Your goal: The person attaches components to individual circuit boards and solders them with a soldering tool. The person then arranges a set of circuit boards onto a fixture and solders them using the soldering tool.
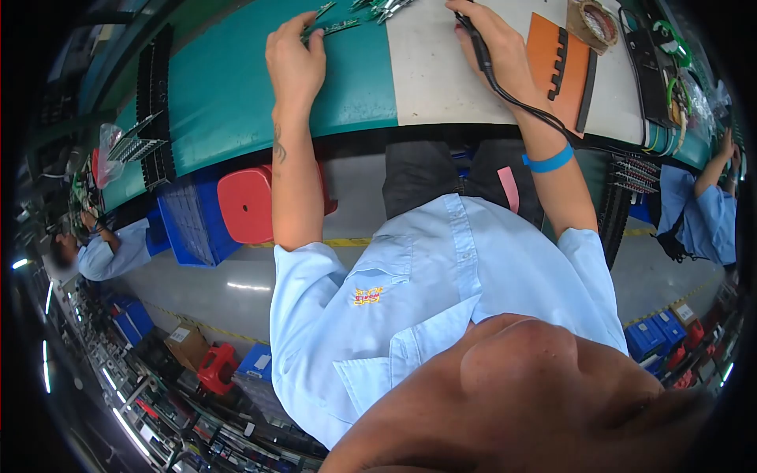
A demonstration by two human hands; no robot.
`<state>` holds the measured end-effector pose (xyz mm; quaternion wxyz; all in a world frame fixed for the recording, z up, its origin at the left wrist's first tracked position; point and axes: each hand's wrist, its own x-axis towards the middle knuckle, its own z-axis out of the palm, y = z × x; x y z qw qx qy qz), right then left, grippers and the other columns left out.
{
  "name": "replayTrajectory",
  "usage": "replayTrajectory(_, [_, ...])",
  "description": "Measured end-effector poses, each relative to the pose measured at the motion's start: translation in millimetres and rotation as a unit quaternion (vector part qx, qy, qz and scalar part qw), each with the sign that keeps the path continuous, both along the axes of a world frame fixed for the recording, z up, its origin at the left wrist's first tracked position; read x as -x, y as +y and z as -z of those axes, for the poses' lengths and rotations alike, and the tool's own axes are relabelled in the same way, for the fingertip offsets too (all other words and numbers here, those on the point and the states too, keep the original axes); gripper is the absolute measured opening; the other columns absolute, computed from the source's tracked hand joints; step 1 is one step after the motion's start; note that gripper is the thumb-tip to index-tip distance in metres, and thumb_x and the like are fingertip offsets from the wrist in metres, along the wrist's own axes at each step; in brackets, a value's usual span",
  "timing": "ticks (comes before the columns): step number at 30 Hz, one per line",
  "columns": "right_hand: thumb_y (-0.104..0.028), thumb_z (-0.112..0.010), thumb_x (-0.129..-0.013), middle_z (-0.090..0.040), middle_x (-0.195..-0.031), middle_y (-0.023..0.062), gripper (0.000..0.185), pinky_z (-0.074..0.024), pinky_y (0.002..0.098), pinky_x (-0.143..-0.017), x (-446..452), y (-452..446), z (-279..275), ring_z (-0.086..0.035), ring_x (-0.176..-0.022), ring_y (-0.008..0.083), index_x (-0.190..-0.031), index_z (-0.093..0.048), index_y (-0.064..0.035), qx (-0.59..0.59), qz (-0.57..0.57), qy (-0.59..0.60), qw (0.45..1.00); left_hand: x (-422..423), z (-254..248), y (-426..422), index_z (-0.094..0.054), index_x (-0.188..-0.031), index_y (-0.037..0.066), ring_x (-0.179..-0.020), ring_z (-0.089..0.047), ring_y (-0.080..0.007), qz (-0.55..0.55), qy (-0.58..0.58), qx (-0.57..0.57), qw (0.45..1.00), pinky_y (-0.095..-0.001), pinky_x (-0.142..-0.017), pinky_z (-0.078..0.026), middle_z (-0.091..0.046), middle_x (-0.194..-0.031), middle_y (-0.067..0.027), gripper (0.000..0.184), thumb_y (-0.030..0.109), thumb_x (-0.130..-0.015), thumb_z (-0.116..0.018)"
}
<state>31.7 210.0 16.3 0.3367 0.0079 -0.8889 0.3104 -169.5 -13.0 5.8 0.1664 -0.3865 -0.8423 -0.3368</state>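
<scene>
My left hand (296,63) is over the green mat (229,87), its thumb and fingers closed on a narrow green circuit board (335,28). Just beyond the fingertips lies another small green board piece (325,9). More circuit boards (386,8) are heaped at the top edge, partly out of frame. In my right hand (497,51) is a soldering iron (476,46) with a black handle. Its cable runs back along my forearm, and its tip is cut off by the frame.
On the right lie an orange sheet (544,67) with a black notched strip (558,67), a brown roll (597,25) and a black box (650,71) with wires. Below the bench stand a red stool (244,206) and blue crate (189,221). Co-workers (114,252) sit at both sides.
</scene>
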Motion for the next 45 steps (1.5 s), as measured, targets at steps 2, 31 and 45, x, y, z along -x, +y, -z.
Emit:
replayTrajectory(2, [-0.001, -0.066, -0.091, -0.071, -0.110, 0.0085, 0.035, -0.0515, 0.0296, -0.077, -15, -7, -6, -0.067, -0.087, 0.0211, -0.125, -0.065, -0.0060, 0.006, 0.026, -0.004, 1.000, -2, 5, -7, -0.073, -0.116, 0.007, -0.086, -0.068, -0.0285, 0.026, 0.036, 0.025, 0.999, -0.0378, -0.085, -0.054, -0.075, -0.108, -0.0086, 0.029, 0.008, -0.087, -0.071])
replayTrajectory(31, [0.003, -0.076, -0.084, -0.076, -0.106, 0.0088, 0.037, -0.0549, 0.0266, -0.075, -93, -19, -6, -0.071, -0.084, 0.0190, -0.119, -0.069, -0.0036, 0.014, 0.078, -0.083, 0.993, -111, 5, -1, -0.043, -0.146, 0.001, -0.110, -0.068, -0.0299, 0.243, -0.605, -0.416, 0.634, -0.0350, -0.083, -0.063, -0.065, -0.122, -0.0189, 0.053, -0.003, -0.098, -0.064])
replayTrajectory(45, [0.006, -0.075, -0.084, -0.076, -0.114, 0.0077, 0.037, -0.0561, 0.0275, -0.081, -88, -13, -3, -0.073, -0.089, 0.0206, -0.119, -0.068, -0.0044, 0.000, -0.014, -0.098, 0.995, -119, 7, -5, -0.042, -0.146, 0.003, -0.108, -0.069, -0.0299, 0.227, -0.613, -0.430, 0.623, -0.0374, -0.084, -0.065, -0.065, -0.120, -0.0201, 0.051, -0.002, -0.099, -0.062])
